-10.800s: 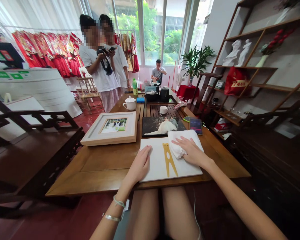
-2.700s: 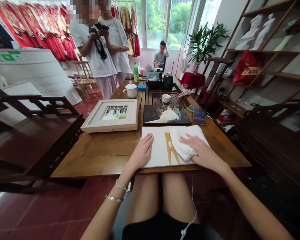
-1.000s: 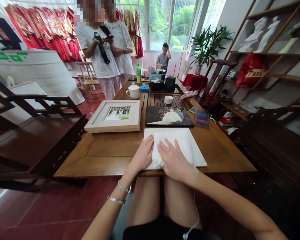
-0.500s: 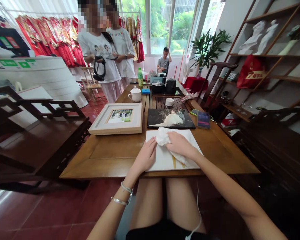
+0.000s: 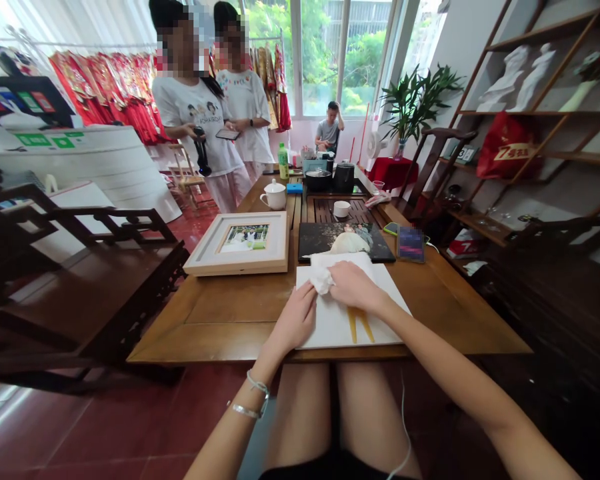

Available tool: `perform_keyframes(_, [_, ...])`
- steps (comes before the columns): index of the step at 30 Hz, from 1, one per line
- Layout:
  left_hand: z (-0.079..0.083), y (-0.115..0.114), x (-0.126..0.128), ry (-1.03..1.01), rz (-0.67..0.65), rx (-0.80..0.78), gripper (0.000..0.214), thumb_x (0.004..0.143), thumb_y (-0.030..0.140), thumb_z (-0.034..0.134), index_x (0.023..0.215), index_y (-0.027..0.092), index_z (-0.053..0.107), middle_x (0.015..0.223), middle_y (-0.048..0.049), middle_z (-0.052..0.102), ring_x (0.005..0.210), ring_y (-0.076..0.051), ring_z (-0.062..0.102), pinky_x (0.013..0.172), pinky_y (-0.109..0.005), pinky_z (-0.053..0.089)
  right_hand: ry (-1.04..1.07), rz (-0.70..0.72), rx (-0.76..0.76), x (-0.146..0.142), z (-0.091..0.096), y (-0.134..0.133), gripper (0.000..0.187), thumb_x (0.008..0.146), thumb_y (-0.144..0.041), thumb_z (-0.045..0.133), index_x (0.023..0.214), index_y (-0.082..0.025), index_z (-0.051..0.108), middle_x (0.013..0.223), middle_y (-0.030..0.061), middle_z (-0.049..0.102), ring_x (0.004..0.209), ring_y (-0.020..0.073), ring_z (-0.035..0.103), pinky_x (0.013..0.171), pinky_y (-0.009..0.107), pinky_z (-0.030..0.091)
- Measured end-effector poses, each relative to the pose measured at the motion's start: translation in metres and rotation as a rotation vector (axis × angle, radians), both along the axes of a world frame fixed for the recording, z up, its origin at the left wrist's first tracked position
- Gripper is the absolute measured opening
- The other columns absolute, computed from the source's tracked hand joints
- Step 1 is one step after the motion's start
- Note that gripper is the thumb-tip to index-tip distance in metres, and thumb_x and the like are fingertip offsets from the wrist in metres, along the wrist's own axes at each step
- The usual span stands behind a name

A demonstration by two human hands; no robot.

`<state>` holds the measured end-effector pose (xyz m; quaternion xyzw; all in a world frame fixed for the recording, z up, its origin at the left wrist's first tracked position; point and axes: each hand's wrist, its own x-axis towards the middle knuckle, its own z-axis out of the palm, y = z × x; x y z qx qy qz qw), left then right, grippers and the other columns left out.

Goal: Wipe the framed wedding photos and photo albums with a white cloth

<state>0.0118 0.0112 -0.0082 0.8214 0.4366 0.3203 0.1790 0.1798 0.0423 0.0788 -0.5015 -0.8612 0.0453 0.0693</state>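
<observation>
White cloth (image 5: 323, 279) lies bunched on the far left part of a white panel (image 5: 340, 320), and the right hand (image 5: 354, 287) presses down on it with the fingers curled around the fabric, gripping it. The left hand (image 5: 295, 321) rests on the near left edge of the same panel, with the fingers spread flat and holding nothing. A yellow forked figure (image 5: 360, 325) on the panel shows just near of the right wrist. The panel lies at the near edge of a wooden table (image 5: 220, 313), right in front of the person's knees.

Just far of the panel lies a dark photo print (image 5: 347, 240), partly covered by the cloth's far corner. To its left sits a framed photo (image 5: 240, 241) with a pale wide frame, and to its right a phone (image 5: 411, 243) lies flat. Farther on the table stand a white teapot (image 5: 275, 195), a small white cup (image 5: 341, 209), a black kettle (image 5: 344, 177) and a green bottle (image 5: 283, 162).

At the far left side of the table stand two people in white T-shirts (image 5: 215, 127), and a third person (image 5: 330, 130) sits by the window. Red garments (image 5: 110, 93) hang at the far left. Wooden shelves (image 5: 530, 120) fill the right side.
</observation>
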Motion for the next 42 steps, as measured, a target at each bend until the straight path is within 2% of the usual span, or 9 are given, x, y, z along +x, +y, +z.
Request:
perform_keyframes(4, [-0.007, 0.001, -0.002, -0.026, 0.031, -0.052, 0.046, 0.093, 0.016, 0.034, 0.137, 0.018, 0.045, 0.147, -0.0137, 0.043, 0.14, -0.025, 0.034, 0.117, -0.055, 0.021, -0.073, -0.066, 0.12, -0.003, -0.015, -0.039, 0.036, 0.076, -0.011, 0.05, 0.109, -0.007, 0.064, 0.113, 0.0224, 0.064, 0.118, 0.0372, 0.047, 0.107, 0.051, 0.027])
perform_keyframes(9, [-0.007, 0.002, -0.005, -0.091, 0.005, -0.063, 0.046, 0.093, 0.016, 0.036, 0.137, 0.019, 0.046, 0.148, -0.0134, 0.042, 0.141, -0.024, 0.033, 0.118, -0.053, 0.023, -0.129, 0.021, 0.133, -0.026, -0.027, -0.101, 0.044, 0.072, -0.017, 0.055, 0.113, -0.005, 0.064, 0.114, 0.0243, 0.063, 0.115, 0.0391, 0.049, 0.11, 0.053, 0.026])
perform_keyframes(13, [-0.002, 0.001, -0.003, -0.059, 0.012, -0.079, 0.045, 0.093, 0.016, 0.035, 0.137, 0.019, 0.046, 0.15, -0.0122, 0.039, 0.143, -0.023, 0.03, 0.118, -0.054, 0.021, -0.069, 0.171, 0.094, -0.015, -0.025, -0.13, 0.05, 0.07, -0.024, 0.054, 0.118, -0.01, 0.063, 0.121, 0.0191, 0.062, 0.117, 0.0372, 0.05, 0.112, 0.047, 0.028])
perform_keyframes(16, [-0.001, -0.001, -0.001, -0.036, 0.016, -0.074, 0.044, 0.093, 0.015, 0.035, 0.135, 0.018, 0.048, 0.147, -0.0128, 0.044, 0.141, -0.023, 0.034, 0.118, -0.055, 0.02, 0.011, 0.134, 0.049, 0.008, -0.021, -0.121, 0.053, 0.069, -0.019, 0.051, 0.12, -0.012, 0.062, 0.123, 0.0148, 0.062, 0.12, 0.0332, 0.049, 0.112, 0.044, 0.03])
perform_keyframes(20, [-0.002, -0.002, 0.001, -0.024, 0.036, -0.053, 0.042, 0.094, 0.019, 0.035, 0.134, 0.018, 0.049, 0.145, -0.0135, 0.046, 0.139, -0.023, 0.037, 0.117, -0.054, 0.021, 0.042, -0.029, 0.071, 0.034, -0.021, -0.077, 0.059, 0.067, -0.012, 0.049, 0.125, -0.006, 0.057, 0.126, 0.0165, 0.061, 0.126, 0.0332, 0.044, 0.11, 0.048, 0.029])
perform_keyframes(26, [-0.004, 0.0, 0.0, -0.032, 0.032, -0.053, 0.045, 0.093, 0.015, 0.034, 0.136, 0.019, 0.045, 0.145, -0.0139, 0.046, 0.139, -0.023, 0.037, 0.117, -0.055, 0.022, 0.049, -0.078, 0.096, 0.026, -0.031, -0.025, 0.053, 0.073, -0.012, 0.048, 0.125, -0.008, 0.055, 0.136, 0.0175, 0.053, 0.133, 0.0366, 0.034, 0.109, 0.062, 0.02])
perform_keyframes(31, [-0.008, 0.002, -0.001, -0.06, 0.036, -0.07, 0.044, 0.093, 0.014, 0.033, 0.136, 0.017, 0.042, 0.147, -0.016, 0.043, 0.14, -0.024, 0.035, 0.117, -0.055, 0.02, 0.015, 0.072, 0.068, 0.016, -0.037, -0.061, 0.065, 0.067, -0.008, 0.048, 0.132, -0.008, 0.049, 0.144, 0.0178, 0.044, 0.139, 0.0373, 0.024, 0.111, 0.065, 0.012])
perform_keyframes(36, [-0.007, 0.0, 0.0, -0.142, 0.024, -0.082, 0.035, 0.094, 0.015, 0.033, 0.126, 0.018, 0.046, 0.143, -0.0157, 0.047, 0.138, -0.023, 0.038, 0.117, -0.052, 0.022, 0.07, 0.202, -0.021, 0.044, -0.033, -0.109, 0.074, 0.062, -0.006, 0.046, 0.136, -0.012, 0.047, 0.147, 0.0129, 0.042, 0.143, 0.0308, 0.021, 0.114, 0.059, 0.012])
perform_keyframes(42, [-0.007, 0.0, 0.0, -0.116, 0.025, -0.105, 0.037, 0.093, 0.014, 0.033, 0.128, 0.019, 0.044, 0.143, -0.0135, 0.048, 0.14, -0.024, 0.035, 0.118, -0.056, 0.016, 0.15, 0.154, -0.041, 0.086, -0.034, -0.068, 0.078, 0.061, -0.005, 0.046, 0.137, -0.017, 0.047, 0.144, 0.0088, 0.047, 0.14, 0.0265, 0.03, 0.114, 0.056, 0.02])
